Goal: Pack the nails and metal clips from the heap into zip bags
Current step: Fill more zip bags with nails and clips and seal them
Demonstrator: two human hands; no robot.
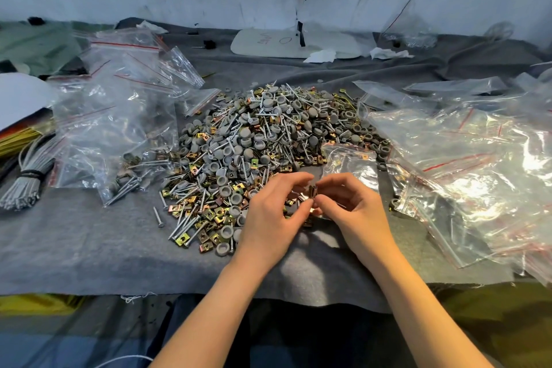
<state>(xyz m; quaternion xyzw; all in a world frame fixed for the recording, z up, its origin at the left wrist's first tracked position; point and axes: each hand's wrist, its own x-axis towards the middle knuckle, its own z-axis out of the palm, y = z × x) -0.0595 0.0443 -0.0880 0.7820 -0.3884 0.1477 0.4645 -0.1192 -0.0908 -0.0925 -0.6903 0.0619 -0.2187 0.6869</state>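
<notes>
At the near edge of the heap my left hand and right hand narrowly pinch a few metal clips just over the zip bag, and I judge a slack pinch or folded bag mouth could drop them back into the heap.

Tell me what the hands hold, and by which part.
The left hand and right hand pinch a few metal clips between their fingertips, one hand on each side.

The white board lying flat at the back of the grey cloth bears dark handwriting: one rounded mark that reads as the letter O, and to its left a short scribble too small and skewed to make out
</notes>
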